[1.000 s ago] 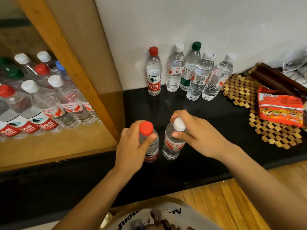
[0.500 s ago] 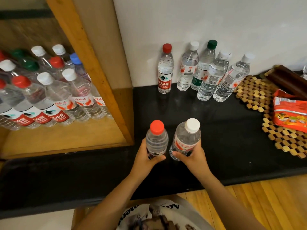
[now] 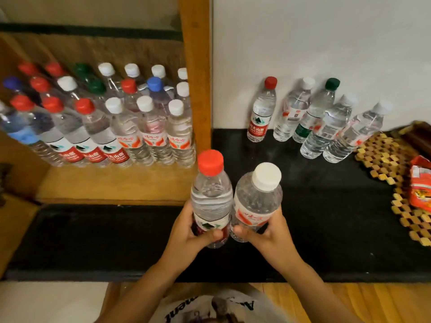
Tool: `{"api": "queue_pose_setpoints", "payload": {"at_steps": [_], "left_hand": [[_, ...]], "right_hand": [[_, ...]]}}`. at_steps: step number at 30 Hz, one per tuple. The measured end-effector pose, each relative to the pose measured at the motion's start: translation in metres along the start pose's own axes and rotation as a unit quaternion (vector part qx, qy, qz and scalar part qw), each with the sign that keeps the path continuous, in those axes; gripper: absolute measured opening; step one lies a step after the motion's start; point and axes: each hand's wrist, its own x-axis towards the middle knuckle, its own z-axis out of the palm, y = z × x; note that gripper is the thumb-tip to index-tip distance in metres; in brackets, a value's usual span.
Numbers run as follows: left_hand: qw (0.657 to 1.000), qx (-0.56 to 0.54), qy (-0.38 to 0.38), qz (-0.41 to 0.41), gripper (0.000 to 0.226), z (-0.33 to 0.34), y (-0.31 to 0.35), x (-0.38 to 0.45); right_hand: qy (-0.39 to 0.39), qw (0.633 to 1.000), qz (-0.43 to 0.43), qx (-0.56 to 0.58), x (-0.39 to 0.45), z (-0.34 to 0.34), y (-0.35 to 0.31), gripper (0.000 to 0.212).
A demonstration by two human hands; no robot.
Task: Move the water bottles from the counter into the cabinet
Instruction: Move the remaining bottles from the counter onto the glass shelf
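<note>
My left hand (image 3: 186, 236) grips the lower part of a red-capped water bottle (image 3: 211, 194). My right hand (image 3: 268, 236) grips a white-capped water bottle (image 3: 257, 199) beside it; the two bottles touch and are held upright above the black counter (image 3: 326, 217). Several more bottles stand against the wall: a red-capped one (image 3: 262, 113), a green-capped one (image 3: 314, 110) and white-capped ones (image 3: 291, 110). The wooden cabinet (image 3: 196, 66) on the left holds several rows of bottles (image 3: 126, 127) on its shelf (image 3: 105, 185).
A woven wooden mat (image 3: 396, 173) lies at the right of the counter with a red snack packet (image 3: 421, 185) on it. The cabinet's upright post stands between shelf and counter. Bare shelf board lies in front of the stored bottles.
Both hands slid from the caps down to the bottle bodies and lifted the two bottles toward me and leftward. The view swung left, showing more of the cabinet.
</note>
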Motion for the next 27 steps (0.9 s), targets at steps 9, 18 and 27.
{"api": "queue_pose_setpoints", "payload": {"at_steps": [9, 18, 27], "left_hand": [[0.991, -0.053, 0.074, 0.097, 0.056, -0.076, 0.086, -0.014], [0.964, -0.099, 0.112, 0.219, 0.053, -0.152, 0.178, -0.011], [0.943, 0.001, 0.15, 0.298, 0.061, -0.223, 0.274, 0.017]], "right_hand": [[-0.104, 0.986, -0.124, 0.026, 0.037, 0.074, -0.084, 0.082], [-0.185, 0.952, -0.225, 0.096, 0.076, 0.15, -0.199, 0.07], [-0.19, 0.932, -0.292, 0.104, 0.129, 0.2, -0.294, 0.071]]}}
